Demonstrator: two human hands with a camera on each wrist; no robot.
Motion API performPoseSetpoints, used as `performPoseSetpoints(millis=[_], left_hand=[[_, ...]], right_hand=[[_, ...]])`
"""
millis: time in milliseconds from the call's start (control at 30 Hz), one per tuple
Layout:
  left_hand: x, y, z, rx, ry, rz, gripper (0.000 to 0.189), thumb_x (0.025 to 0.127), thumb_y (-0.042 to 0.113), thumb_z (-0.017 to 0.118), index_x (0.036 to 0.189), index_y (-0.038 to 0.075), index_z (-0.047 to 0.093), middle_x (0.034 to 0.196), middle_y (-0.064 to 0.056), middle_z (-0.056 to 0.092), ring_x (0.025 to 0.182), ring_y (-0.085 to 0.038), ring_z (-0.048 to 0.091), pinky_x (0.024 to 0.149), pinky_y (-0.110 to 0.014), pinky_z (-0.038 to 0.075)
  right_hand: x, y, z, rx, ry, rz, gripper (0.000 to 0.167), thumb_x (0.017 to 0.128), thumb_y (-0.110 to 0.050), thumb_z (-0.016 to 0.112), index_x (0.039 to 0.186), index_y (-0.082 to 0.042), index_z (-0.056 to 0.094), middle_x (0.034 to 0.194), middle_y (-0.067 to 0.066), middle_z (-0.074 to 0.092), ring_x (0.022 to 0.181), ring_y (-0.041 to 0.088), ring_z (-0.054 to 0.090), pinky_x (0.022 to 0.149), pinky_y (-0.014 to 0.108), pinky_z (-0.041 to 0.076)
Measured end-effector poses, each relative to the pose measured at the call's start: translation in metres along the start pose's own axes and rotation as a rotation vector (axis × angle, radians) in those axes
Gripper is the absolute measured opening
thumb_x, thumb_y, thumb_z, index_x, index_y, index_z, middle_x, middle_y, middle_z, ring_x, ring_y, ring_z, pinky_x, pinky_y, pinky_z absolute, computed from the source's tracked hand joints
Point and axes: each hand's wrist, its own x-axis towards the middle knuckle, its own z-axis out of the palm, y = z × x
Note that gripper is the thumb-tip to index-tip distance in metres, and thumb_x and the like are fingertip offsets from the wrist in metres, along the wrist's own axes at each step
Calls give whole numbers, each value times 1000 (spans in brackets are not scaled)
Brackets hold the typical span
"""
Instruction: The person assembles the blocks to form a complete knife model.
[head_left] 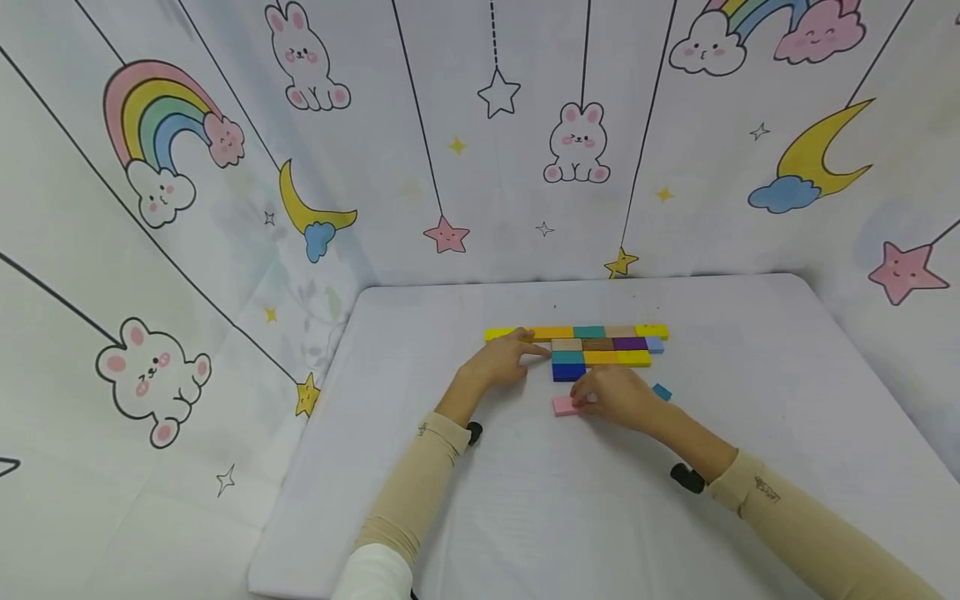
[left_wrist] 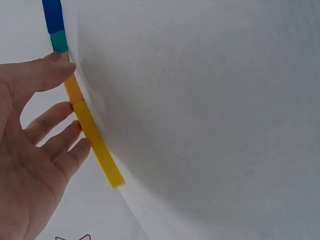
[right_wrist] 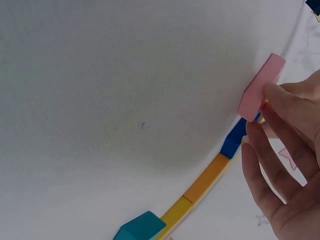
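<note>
My right hand [head_left: 615, 398] pinches a pink block [right_wrist: 260, 87] between thumb and fingers. In the head view that block lies low over the white table, just in front of a dark blue block [head_left: 568, 372]. My left hand [head_left: 497, 360] is at the left side of a flat layout of coloured blocks, its fairly straight fingers touching them. The left wrist view shows its fingertips along a yellow block [left_wrist: 97, 145] and an orange block [left_wrist: 74, 91]. Part of the layout is hidden behind this hand.
The layout has rows of yellow, orange, teal, wood-toned and purple blocks [head_left: 628, 342], with a light blue block [head_left: 655, 344] at the right end. A loose teal-blue block [head_left: 662, 392] lies just right of my right hand. A patterned cloth [head_left: 517, 192] hangs behind the table [head_left: 525, 517].
</note>
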Motion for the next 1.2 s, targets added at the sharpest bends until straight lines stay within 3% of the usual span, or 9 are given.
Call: performPoseSetpoints(millis=[1200], left_hand=[[3,-1,2,14,-15,-8,53,101,11,61,146,39,62,166,-6,38,149,-27,43,118,-43,44]], right_hand=[[-28,32,-13,-15,18,56,14,86,-17,87,100,-17,85,100,-4,79,101,24,74,88,43,63]])
